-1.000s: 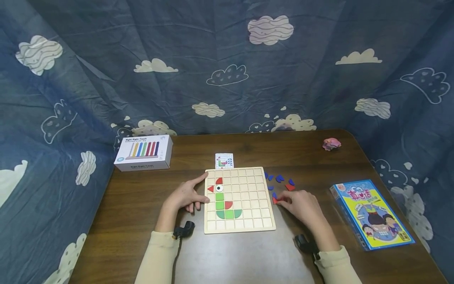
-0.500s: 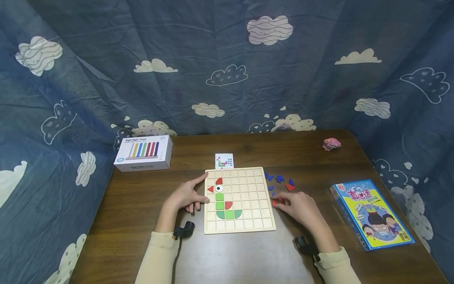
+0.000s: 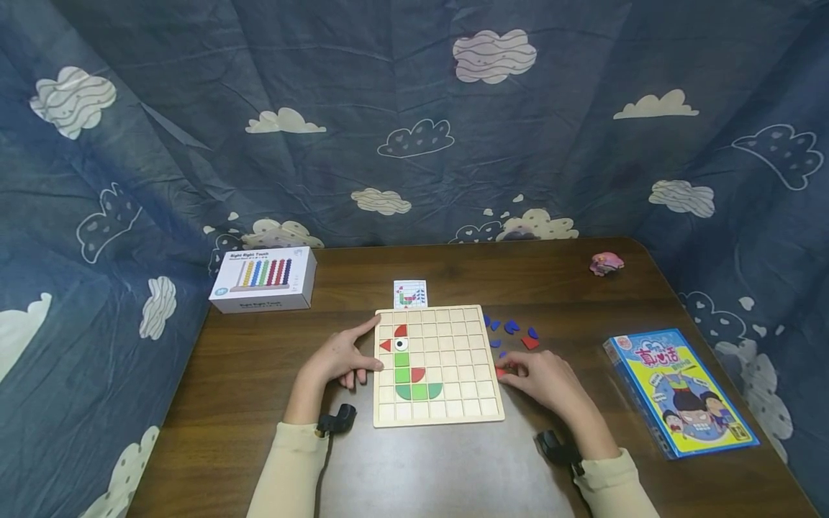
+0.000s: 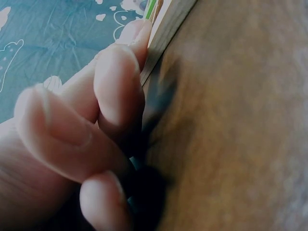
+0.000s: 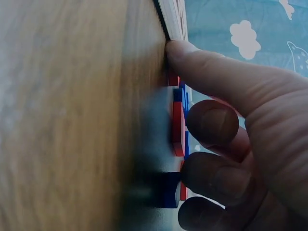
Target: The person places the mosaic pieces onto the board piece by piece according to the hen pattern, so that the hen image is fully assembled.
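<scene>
Spread along the left edge of a wooden grid board (image 3: 461, 370), my left hand (image 3: 337, 356) touches it with straight thumb and index finger. Its other fingers hang loosely curled beside the board. At the board's right edge, my right hand (image 3: 547, 375) pinches a small red piece (image 3: 499, 372) between thumb and index finger, partly hidden by the fingers. The right wrist view has the thumb tip right at the board's edge. Green and red pieces and a round eye piece (image 3: 401, 344) form a bird-like shape on the board's left side.
Several small blue pieces (image 3: 512, 326) and a red piece (image 3: 530, 343) lie right of the board. A picture card (image 3: 411, 293) touches its far edge. A white box (image 3: 262, 280) stands back left, a colourful box (image 3: 681, 392) right, a pink figurine (image 3: 606, 263) back right.
My right hand has slid slightly left with the red piece, closer to the board's right edge. My left hand has stayed in place on the board.
</scene>
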{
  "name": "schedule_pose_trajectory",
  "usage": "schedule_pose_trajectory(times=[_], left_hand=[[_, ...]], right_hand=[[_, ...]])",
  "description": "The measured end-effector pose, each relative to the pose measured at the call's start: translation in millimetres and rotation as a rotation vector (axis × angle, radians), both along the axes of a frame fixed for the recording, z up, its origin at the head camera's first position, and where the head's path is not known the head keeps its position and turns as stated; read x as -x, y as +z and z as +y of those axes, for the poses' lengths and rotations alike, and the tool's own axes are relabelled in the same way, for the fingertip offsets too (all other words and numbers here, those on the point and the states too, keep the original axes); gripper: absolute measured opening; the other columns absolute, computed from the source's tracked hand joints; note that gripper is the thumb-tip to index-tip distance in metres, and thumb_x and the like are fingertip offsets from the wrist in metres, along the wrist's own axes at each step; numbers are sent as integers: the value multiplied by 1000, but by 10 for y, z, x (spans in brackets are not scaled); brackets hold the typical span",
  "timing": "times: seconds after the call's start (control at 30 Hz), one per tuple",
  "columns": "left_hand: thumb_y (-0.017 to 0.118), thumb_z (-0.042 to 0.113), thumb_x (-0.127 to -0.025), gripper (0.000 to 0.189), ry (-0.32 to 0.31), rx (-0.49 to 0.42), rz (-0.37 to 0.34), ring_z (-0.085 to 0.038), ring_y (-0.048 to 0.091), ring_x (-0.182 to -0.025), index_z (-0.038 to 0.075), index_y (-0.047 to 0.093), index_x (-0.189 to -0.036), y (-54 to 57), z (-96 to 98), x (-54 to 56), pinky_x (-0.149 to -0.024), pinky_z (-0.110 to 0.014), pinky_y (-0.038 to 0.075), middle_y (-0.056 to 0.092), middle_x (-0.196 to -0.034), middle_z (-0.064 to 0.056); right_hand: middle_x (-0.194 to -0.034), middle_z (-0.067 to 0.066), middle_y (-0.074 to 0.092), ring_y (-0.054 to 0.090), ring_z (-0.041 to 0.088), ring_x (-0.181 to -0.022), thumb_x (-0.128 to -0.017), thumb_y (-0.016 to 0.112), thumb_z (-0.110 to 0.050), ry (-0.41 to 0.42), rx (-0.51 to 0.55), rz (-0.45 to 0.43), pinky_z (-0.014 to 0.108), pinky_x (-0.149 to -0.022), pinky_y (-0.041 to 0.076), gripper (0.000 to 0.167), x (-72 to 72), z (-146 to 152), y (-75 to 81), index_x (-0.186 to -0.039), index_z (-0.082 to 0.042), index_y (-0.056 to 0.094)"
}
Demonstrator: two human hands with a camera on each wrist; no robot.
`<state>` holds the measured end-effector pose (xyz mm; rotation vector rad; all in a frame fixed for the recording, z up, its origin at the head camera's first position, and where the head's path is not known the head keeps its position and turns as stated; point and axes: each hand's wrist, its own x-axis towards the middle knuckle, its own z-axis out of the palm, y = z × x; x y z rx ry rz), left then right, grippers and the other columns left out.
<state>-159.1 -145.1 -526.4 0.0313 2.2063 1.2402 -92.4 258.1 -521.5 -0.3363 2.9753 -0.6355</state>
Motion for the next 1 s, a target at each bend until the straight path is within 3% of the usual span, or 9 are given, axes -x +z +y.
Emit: schedule_pose_trajectory(times=[0.1,0.37,0.53,0.63,0.83,1.0], left_hand=[[93,26,-83,102,3,5,-1,-16,58,-42,45,35,-165,1,-1,-4,-42,-25,51,69,-61,-12],[92,26,-84,102,8,0,-9,-16,58,-42,46,34,-165,-3,-8,-19,-42,-25,51,69,-62,-12],[92,27,-84,102,8,-2,-15,-17,59,-42,46,34,-165,-2,-9,-24,-43,-25,51,69,-62,-12],[93,27,-84,102,6,-4,-20,-17,59,-43,46,33,-165,4,-9,-19,-43,-25,51,69,-63,-12],[93,27,-84,103,1,3,-6,-17,59,-43,46,33,-165,31,-10,6,-43,-26,51,69,-62,-13],[92,28,-84,102,-11,3,-2,-16,59,-42,47,33,-165,23,-10,5,-43,-27,52,70,-61,-12]], right_hand=[[-65,-13,53,42,6,-57,-90,85,-39,-10,0,-10,25,-55,30,17,-2,-4,3,-103,-27,79],[-64,-11,52,42,8,-56,-91,84,-39,-8,-12,-28,26,-55,30,24,-5,-3,8,-110,-25,81],[-63,-11,50,41,8,-57,-92,83,-37,-12,-24,12,26,-55,29,21,-10,-4,45,-106,-22,81],[-61,-11,47,39,7,-54,-92,84,-35,-24,4,53,25,-53,28,21,-28,-68,145,-106,-20,82],[-58,-15,45,36,0,-52,-89,86,-31,77,120,72,21,-51,29,17,-168,-532,339,-102,-21,82],[-57,-19,43,34,-5,-52,-89,86,-30,205,161,4,17,-50,28,11,-342,-1034,232,-96,-24,81]])
